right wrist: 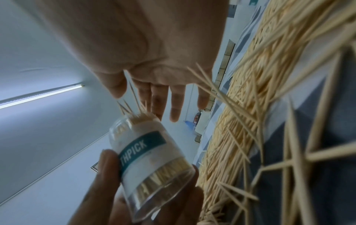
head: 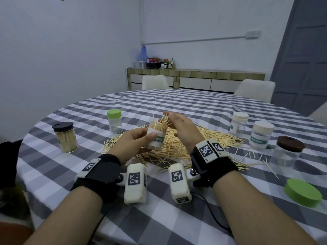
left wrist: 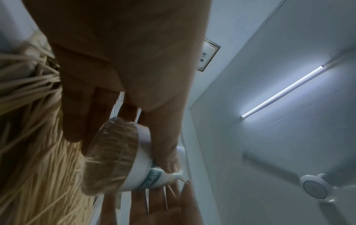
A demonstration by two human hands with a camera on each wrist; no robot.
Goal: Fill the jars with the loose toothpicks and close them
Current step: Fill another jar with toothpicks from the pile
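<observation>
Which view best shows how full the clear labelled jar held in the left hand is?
The right wrist view: the clear plastic jar with the teal label is packed, toothpicks poking above its rim. The head view shows it smaller, gripped by the left hand. The left wrist view shows mainly its base.

Two chairs [head: 155, 82] flank a checked tablecloth [head: 177, 103].

Six jars around the toothpick pile [head: 185, 142]: one held jar [head: 156, 137] above it, two on its left [head: 65, 137] [head: 115, 122], three on its right [head: 238, 122] [head: 261, 135] [head: 286, 152]. One loose green lid [head: 302, 191], far right.
</observation>
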